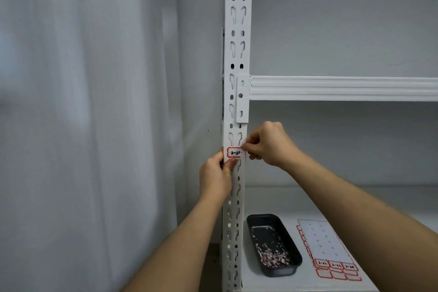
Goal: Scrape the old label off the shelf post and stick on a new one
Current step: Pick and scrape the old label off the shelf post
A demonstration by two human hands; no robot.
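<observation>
Both hands pinch the red-bordered label (234, 152) against the shelf post (237, 54): left hand (215, 178) at its lower left edge, right hand (267, 143) at its right end. Scrapings (pinkish) lie in the black tray (272, 244).

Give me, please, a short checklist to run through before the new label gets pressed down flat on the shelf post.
1. New label on the post face, below the beam bracket: ok.
2. Both ends held: left hand has its thumb at the lower left corner, right hand pinches the right edge: ok.
3. Label level, not skewed: ok, it looks roughly square to the post.
4. Old label fully scraped off underneath: cannot tell, the new label covers the spot.
5. Scrapings caught: ok, shreds lie in the black tray on the shelf.
6. Label lying over a slot in the post: cannot tell.
</observation>
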